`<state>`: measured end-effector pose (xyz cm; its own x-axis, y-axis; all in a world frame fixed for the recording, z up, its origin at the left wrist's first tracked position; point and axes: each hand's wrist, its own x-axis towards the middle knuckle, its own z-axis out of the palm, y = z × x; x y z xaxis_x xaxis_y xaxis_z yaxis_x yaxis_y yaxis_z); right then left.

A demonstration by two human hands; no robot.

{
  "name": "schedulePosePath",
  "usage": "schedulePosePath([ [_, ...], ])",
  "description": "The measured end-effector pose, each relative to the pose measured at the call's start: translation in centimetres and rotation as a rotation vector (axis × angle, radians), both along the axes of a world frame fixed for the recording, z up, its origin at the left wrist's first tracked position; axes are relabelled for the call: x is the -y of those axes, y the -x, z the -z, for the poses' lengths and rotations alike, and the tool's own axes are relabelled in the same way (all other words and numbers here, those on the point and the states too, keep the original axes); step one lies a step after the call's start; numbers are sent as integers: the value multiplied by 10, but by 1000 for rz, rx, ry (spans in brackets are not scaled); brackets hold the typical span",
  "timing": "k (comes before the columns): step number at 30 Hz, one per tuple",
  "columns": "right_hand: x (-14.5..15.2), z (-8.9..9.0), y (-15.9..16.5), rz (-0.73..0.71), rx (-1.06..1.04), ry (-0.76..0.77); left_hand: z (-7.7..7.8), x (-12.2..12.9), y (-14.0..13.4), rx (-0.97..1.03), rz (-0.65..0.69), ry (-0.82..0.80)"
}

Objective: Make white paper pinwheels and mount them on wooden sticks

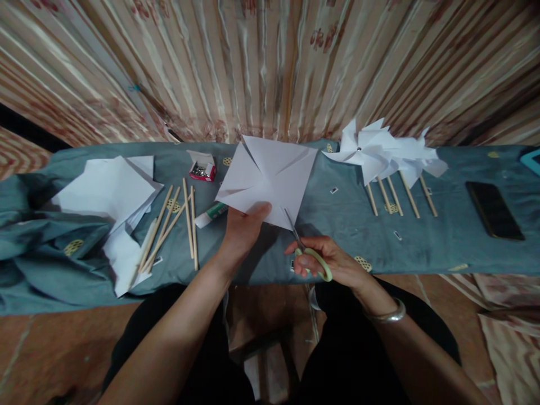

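Note:
A white paper square point(270, 174) with slits running in from its corners is held up over the cloth. My left hand point(247, 230) pinches its lower edge, thumb on top and fingers hidden beneath. In my right hand point(323, 259) is a pair of scissors point(314, 261) with pale green handles, fingers through the loops. Their blades lie at the paper's lower right corner, on the line of a cut. Partly under the paper, left of my left hand, rests a green and white glue stick point(211, 214).
Wooden sticks point(169, 225) and stacked white paper point(109, 188) lie left. A small red box point(202, 169) holds shiny metal pieces. Right are several paper pinwheels point(379, 152) on sticks and a dark phone point(493, 211). A curtain point(270, 67) hangs behind the cloth-covered surface point(350, 225).

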<state>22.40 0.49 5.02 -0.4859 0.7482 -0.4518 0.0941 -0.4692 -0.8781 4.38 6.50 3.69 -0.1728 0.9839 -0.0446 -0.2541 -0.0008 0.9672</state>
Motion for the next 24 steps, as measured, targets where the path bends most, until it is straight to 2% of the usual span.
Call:
schedulePosePath([
  [20,0,0,5,99,-10,115,-3,-1,0,4,-20,10],
  [24,0,2,5,104,-16,100,-5,-1,0,-5,-12,9],
])
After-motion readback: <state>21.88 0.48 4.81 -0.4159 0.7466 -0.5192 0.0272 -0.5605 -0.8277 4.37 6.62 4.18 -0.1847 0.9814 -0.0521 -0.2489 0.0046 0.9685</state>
